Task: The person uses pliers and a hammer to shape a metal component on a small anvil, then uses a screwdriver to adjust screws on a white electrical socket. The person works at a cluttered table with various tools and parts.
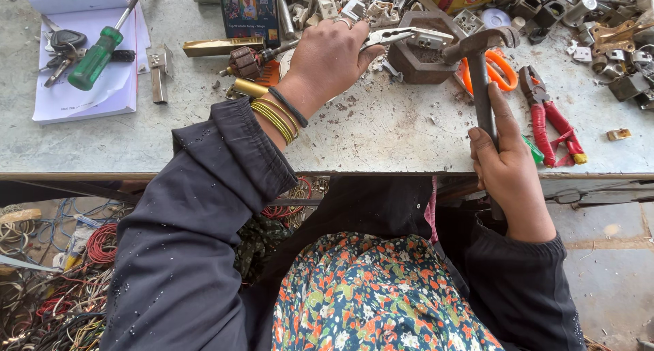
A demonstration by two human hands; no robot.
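On the far bench: left hand [330, 58] clamped round pliers [390, 37], jaws holding a white part [429, 37] over the hexagonal block [426, 51]. Right hand [507, 167] fisted on hammer [480, 85], near edge.

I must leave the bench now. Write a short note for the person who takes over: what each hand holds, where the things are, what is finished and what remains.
Left hand: closed on metal pliers, whose tip grips a small white part over the hexagonal block.
Right hand: gripping the hammer by its handle, head raised just right of the block.
Nearby: red-handled pliers and orange scissors to the right, green screwdriver on the notebook far left.
Done: part is held in position. Whether it has been struck cannot be told.
Left: the white part looks whole; a heap of similar parts lies at the back.
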